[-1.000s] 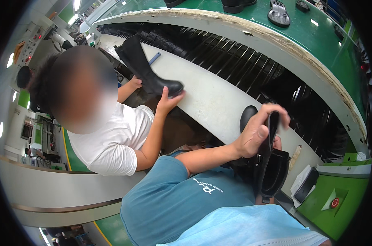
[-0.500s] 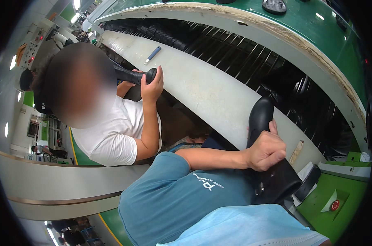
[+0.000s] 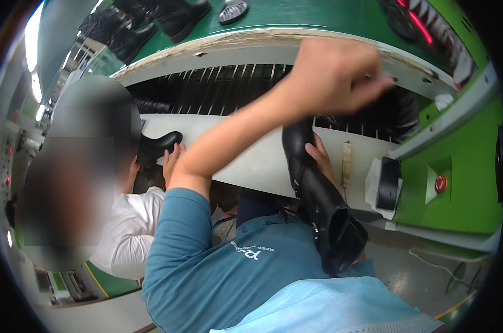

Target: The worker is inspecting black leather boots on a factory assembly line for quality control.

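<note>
A black boot (image 3: 318,194) lies along my front, toe pointing away and its shaft opening near my body. Small metal fittings show along its side. My right hand (image 3: 321,158) grips it from the right, near the ankle, with fingers over the upper. My left hand (image 3: 337,77) is raised above the toe, at the far edge of the pale shelf. Its fingers are curled in and blurred; what they hold, if anything, is hidden. The left forearm crosses above the shelf.
At my left a co-worker in a white shirt (image 3: 126,241) holds another black boot (image 3: 161,143). Beyond the pale shelf (image 3: 246,158) runs a rack of metal rollers (image 3: 207,89) with dark items. Several boots (image 3: 182,19) stand on the green surface. A green machine with a red button (image 3: 440,183) is at right.
My left hand has left the boot and swung up and away over the rollers. My right hand now shows on the boot. The view has turned to the right.
</note>
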The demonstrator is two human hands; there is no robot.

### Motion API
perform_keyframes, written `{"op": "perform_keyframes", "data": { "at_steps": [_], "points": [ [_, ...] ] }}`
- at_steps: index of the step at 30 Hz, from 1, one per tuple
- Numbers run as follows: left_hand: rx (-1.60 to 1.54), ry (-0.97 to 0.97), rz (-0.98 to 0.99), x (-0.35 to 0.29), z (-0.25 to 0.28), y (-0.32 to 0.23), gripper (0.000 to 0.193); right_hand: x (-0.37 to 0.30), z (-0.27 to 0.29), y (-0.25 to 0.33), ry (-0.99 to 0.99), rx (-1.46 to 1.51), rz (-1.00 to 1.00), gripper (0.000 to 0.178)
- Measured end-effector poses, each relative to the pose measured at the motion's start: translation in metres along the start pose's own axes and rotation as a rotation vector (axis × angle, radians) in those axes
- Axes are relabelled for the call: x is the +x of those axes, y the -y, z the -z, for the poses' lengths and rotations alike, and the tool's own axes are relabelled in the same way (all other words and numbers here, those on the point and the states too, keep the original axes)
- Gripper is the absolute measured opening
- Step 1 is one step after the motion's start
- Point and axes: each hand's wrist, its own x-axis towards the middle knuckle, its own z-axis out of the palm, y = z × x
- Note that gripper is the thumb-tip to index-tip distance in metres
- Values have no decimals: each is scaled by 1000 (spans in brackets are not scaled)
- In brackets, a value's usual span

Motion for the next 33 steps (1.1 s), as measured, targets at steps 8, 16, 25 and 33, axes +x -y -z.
{"op": "perform_keyframes", "data": {
  "at_steps": [8, 16, 25, 33],
  "points": [
    [243, 500, 160, 122, -109, 71, 22, -9, -13, 10, -37, -112, 134, 81],
    [435, 402, -21, 114, -173, 130, 16, -31, -22, 22, -104, -107, 158, 79],
    [-348, -90, 464, 69, -14, 95, 33, -31, -17, 21, -120, -83, 169, 77],
    [-192, -712, 402, -72, 146, 7, 32, -23, -18, 12, -142, -81, 174, 71]
  ]
}}
